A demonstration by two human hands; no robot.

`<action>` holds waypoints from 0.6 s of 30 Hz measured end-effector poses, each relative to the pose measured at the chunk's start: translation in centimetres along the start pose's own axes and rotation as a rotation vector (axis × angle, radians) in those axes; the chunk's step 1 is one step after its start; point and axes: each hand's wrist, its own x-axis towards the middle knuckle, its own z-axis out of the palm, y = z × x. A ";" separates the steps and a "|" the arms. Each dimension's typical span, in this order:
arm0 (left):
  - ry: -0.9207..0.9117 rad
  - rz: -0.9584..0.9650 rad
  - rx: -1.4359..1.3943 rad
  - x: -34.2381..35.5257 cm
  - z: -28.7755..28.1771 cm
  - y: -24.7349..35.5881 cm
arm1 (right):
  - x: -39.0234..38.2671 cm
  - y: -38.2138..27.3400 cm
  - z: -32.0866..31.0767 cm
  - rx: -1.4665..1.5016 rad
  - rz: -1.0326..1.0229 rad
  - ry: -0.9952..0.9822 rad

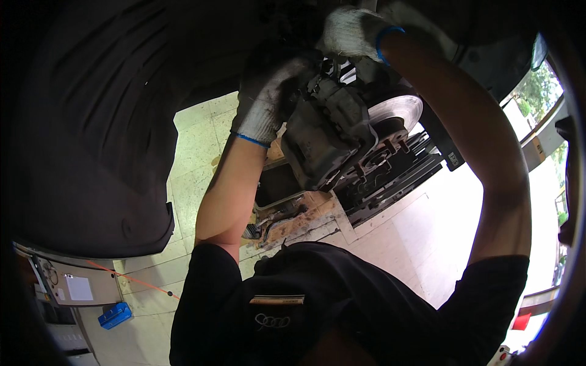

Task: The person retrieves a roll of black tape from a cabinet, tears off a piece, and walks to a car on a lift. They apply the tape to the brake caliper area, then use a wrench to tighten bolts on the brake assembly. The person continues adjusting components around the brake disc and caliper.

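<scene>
Both hands wear dirty white gloves with blue cuffs. My left hand reaches up beside the brake caliper, with its fingers lost in shadow among dark metal parts. My right hand is higher, at the top of the wheel assembly, fingers curled over something I cannot make out. Between my forearms, the bare brake disc shows behind the caliper, with studs and bolts along the lower part of the hub assembly.
A dark wheel-arch liner fills the upper left. Below are the tiled floor, dark lift hardware and an oblong opening. A blue case and an orange hose lie lower left. A red object is at right.
</scene>
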 end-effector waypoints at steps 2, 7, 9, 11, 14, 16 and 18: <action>-0.031 -0.021 0.083 -0.9 1.0 0.7 | -1.6 0.3 -1.4 0.032 0.006 -0.071; -0.076 0.078 0.399 -1.6 2.8 2.6 | -6.7 -2.2 -5.8 0.623 0.497 0.055; -0.112 0.256 0.648 -1.7 2.9 2.9 | -7.9 -3.1 -7.1 0.795 0.621 0.085; -0.117 0.581 1.222 -1.9 2.7 2.7 | -9.2 -3.8 -7.2 0.845 0.593 0.202; -0.186 0.907 1.651 -1.8 1.9 2.0 | -10.9 -3.6 -6.3 1.165 0.408 0.149; -0.251 0.975 1.613 -1.4 1.4 1.6 | -11.1 -3.7 -5.2 1.233 0.363 0.163; -0.326 0.989 1.444 -0.9 0.8 1.7 | -11.1 -4.3 -4.3 1.152 0.298 0.325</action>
